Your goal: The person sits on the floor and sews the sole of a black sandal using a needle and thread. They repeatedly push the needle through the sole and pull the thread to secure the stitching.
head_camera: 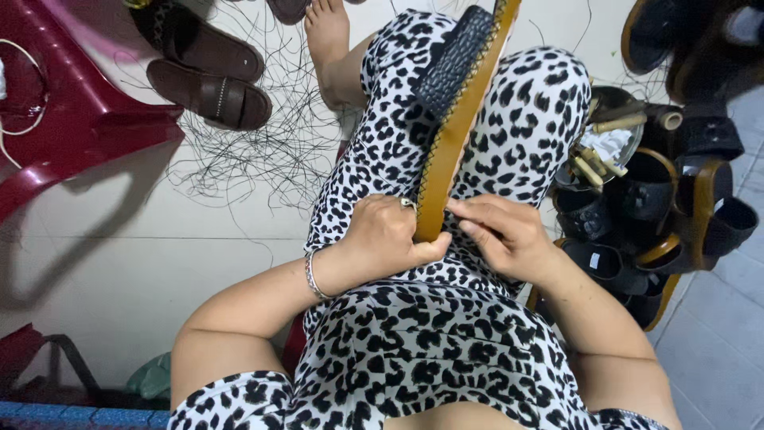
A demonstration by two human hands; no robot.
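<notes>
A sandal (460,103) with a tan sole edge and a black textured strap stands on its side between my knees, over leopard-print trousers. My left hand (386,235), with a ring and a silver bracelet, grips the near end of the sole. On the sole's right side, my right hand (501,231) pinches at the stitched edge with its fingertips. Whether a needle or thread is in those fingers is too small to tell.
A pile of black-and-tan sandals (676,207) lies to the right beside a bowl of wooden tools (609,135). Two brown slippers (208,76) and loose black threads (263,143) cover the floor at left. A dark red plastic chair (64,119) stands far left.
</notes>
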